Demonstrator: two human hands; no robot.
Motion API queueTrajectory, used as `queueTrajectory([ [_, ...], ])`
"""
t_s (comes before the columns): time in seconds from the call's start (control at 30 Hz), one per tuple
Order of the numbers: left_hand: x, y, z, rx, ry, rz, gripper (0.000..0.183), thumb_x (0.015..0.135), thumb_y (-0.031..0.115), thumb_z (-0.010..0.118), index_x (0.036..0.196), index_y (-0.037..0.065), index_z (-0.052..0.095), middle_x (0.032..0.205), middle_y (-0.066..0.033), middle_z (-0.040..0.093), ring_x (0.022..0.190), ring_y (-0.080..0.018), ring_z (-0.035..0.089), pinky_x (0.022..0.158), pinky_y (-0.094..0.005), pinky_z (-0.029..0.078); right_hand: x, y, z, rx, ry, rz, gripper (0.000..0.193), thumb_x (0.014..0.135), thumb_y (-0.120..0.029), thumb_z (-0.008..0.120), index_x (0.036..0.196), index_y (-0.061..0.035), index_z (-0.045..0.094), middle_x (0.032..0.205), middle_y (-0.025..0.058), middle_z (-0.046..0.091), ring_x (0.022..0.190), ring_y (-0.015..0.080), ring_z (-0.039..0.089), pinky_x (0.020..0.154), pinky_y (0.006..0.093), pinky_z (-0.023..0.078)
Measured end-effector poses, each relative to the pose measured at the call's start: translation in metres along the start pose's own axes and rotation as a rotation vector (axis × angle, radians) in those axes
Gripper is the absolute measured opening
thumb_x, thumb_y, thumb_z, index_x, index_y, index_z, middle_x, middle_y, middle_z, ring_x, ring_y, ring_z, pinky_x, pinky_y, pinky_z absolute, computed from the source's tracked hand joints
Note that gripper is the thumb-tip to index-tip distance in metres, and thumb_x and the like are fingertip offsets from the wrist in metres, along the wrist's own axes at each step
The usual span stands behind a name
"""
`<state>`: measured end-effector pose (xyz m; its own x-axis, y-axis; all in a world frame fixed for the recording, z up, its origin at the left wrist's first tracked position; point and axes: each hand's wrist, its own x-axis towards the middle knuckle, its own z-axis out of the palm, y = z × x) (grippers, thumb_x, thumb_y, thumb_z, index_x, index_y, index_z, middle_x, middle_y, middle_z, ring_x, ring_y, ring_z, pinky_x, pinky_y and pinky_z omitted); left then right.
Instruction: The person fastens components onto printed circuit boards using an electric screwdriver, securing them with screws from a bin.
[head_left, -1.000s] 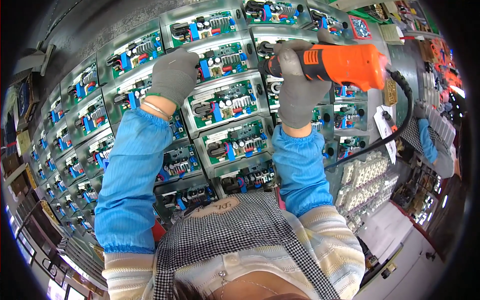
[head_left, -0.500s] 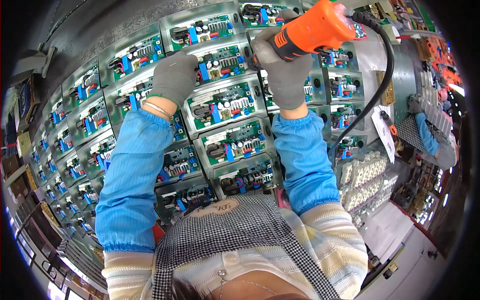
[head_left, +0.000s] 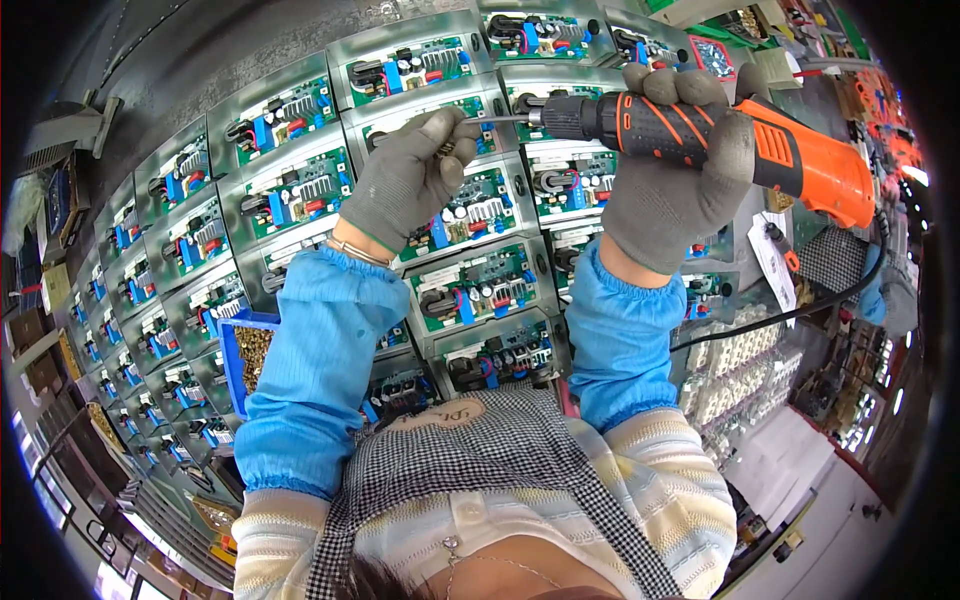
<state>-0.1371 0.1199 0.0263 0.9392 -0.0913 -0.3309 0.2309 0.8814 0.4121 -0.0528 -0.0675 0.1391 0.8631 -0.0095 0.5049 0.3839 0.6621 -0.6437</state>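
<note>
My right hand (head_left: 680, 190), in a grey glove, grips an orange and black power screwdriver (head_left: 655, 128). The tool lies nearly level, its long bit pointing left. At the bit's tip are the fingertips of my left hand (head_left: 405, 185), also gloved, curled with the palm partly upward. Small brass-coloured screws (head_left: 446, 150) show among those fingers. Whether one sits on the bit is too small to tell. Beneath both hands stand rows of metal housings, each with a green circuit board (head_left: 470, 205) carrying blue, red and black parts.
A blue bin (head_left: 233, 368) of brass-coloured screws rests on the housings beside my left forearm. The tool's black cable (head_left: 780, 322) loops down on the right. White connectors (head_left: 735, 370), a paper sheet (head_left: 768, 262) and another person's blue sleeve (head_left: 872, 290) are at the right.
The screwdriver has swung from pointing down into the housings to level, bit leftward. My left hand has turned palm up and shifted right, meeting the tip. The blue bin has come into sight.
</note>
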Motion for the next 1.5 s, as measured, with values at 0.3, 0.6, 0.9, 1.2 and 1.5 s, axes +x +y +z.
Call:
queueTrajectory([
  [0.3,-0.002,-0.004,-0.004,-0.22,-0.092,-0.115,0.03,0.099,0.035,0.057,0.111,0.008,0.058,0.091,0.0023,0.053,0.075,-0.0047,0.049,0.058,-0.0142,0.046,-0.01,0.007,0.004,0.001,0.044,0.007,0.065,0.091,-0.023,0.062,0.142,-0.0038,0.027,0.096,0.0123,0.066,0.083,0.0266,0.067,0.086,0.0541,0.055],
  [0.6,-0.006,-0.006,0.008,-0.011,0.073,-0.034,0.033,0.097,0.037,0.06,0.11,0.007,0.058,0.088,0.0032,0.054,0.071,-0.0052,0.048,0.056,-0.0147,0.044,-0.013,0.011,0.014,-0.086,0.203,0.027,0.035,0.089,-0.021,0.061,0.115,0.0023,0.053,0.091,0.012,0.065,0.082,0.0277,0.067,0.086,0.0492,0.056],
  [0.9,0.005,0.007,0.008,0.007,0.379,0.13,0.028,0.099,0.024,0.058,0.112,0.0,0.059,0.1,-0.0096,0.063,0.084,-0.0147,0.06,0.068,-0.022,0.054,-0.003,0.047,-0.02,-0.433,0.027,-0.07,0.06,0.088,-0.017,0.064,0.136,-0.0002,0.032,0.088,0.0147,0.068,0.083,0.026,0.067,0.09,0.0466,0.051],
  [1.2,0.006,0.021,-0.011,0.156,0.46,0.244,0.034,0.099,0.006,0.04,0.129,-0.008,0.048,0.114,-0.0188,0.061,0.097,-0.0224,0.065,0.084,-0.0282,0.058,-0.006,0.086,-0.003,-0.531,0.024,0.019,0.011,0.076,-0.002,0.071,0.085,-0.0024,0.064,0.07,0.0002,0.061,0.061,0.0102,0.057,0.063,0.0249,0.048],
  [1.5,0.008,0.02,-0.03,-0.031,0.277,0.234,0.038,0.101,0.015,0.04,0.13,-0.008,0.047,0.123,-0.0225,0.058,0.108,-0.0293,0.063,0.087,-0.0329,0.056,0.017,0.102,0.008,-0.761,-0.276,0.212,0.026,0.073,-0.02,0.078,0.089,-0.0064,0.061,0.072,0.0005,0.063,0.063,0.0119,0.059,0.061,0.0287,0.049],
])
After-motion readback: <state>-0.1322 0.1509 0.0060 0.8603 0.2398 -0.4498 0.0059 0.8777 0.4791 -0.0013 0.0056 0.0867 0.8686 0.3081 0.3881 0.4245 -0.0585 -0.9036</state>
